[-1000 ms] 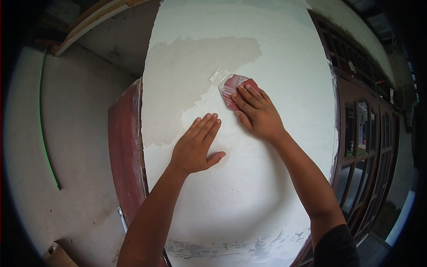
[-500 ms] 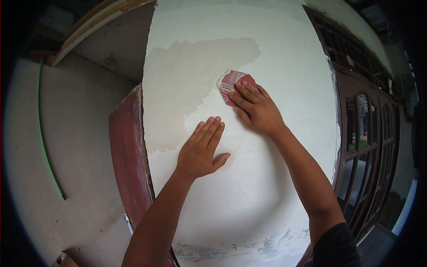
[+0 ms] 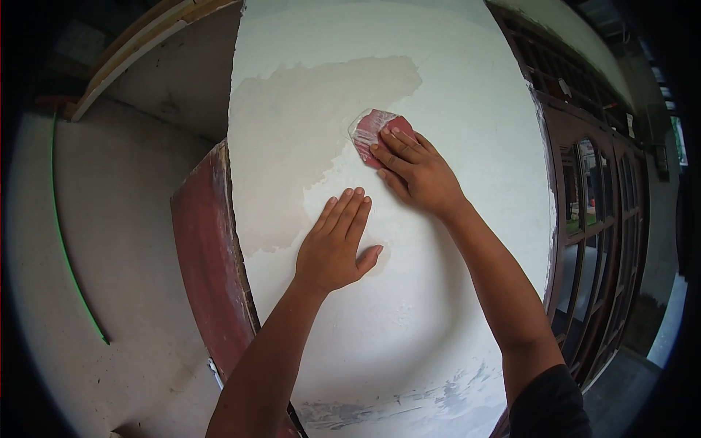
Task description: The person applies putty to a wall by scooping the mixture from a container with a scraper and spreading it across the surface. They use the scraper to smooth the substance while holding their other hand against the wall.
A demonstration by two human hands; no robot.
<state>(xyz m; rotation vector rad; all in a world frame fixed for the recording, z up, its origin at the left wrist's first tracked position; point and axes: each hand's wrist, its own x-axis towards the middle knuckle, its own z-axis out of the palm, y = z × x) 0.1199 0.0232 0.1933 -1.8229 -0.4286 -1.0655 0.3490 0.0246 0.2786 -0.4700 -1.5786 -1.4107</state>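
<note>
Sandpaper — a reddish, folded piece — lies pressed flat under the right hand's extended fingers, against the white panel at the edge of its greyish patch. Left hand rests spread, palm flat, just below — holding nothing.

- The wall panel is showing chalky white, with a duller beige-grey patch across its upper left.
- The sanding pad is showing dusty red, whitened along its edge.
- The panel's side edge is showing worn dark red.
- The door frame is showing dark brown.
- A thin cord is showing bright green against the pale grey wall.
- A sleeve is showing black.
</note>
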